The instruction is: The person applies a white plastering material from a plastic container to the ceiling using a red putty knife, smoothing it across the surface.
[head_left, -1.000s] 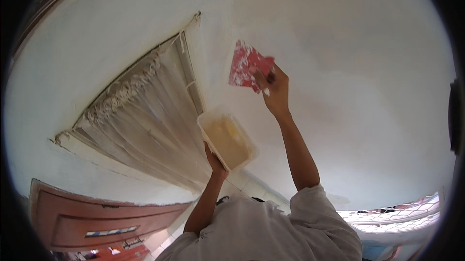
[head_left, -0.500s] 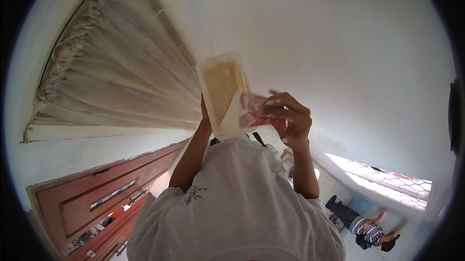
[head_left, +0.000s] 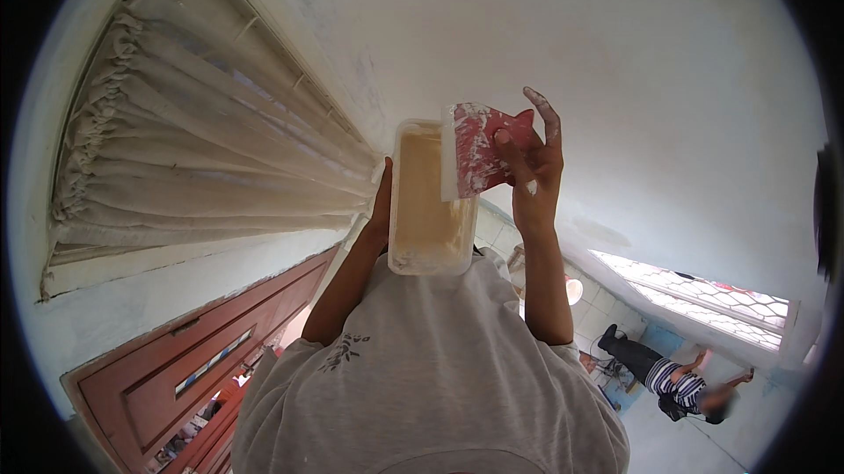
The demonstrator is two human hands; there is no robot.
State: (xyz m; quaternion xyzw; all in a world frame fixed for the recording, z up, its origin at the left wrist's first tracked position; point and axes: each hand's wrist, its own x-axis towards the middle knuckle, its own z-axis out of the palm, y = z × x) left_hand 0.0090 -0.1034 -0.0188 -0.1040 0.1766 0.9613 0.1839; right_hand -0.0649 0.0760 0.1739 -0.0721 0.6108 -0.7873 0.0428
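Note:
My left hand (head_left: 382, 200) grips the left side of a see-through rectangular plastic tub (head_left: 431, 262) in front of my chest; most of its fingers are hidden behind the tub. The tub's inside looks beige, with pale smears near the lower end. A red putty scraper (head_left: 482, 150) with a whitish edge strip is pinched in my right hand (head_left: 538, 168). White paste streaks its face. Its whitish edge overlaps the tub's upper right side from my viewpoint; whether they touch I cannot tell. One finger of the right hand sticks up, and white spots mark that hand.
A pale wall (head_left: 651, 78) rises ahead and to the right. At left hangs a gathered curtain (head_left: 211, 149) over a window, above a reddish-brown door (head_left: 167, 368). At lower right are a grilled window (head_left: 703, 294) and another person (head_left: 668, 375) by the wall.
The tub has straightened from its tilt and shifted slightly right and down. The scraper has moved up and right from the tub's lower part, its face now turned fully to view.

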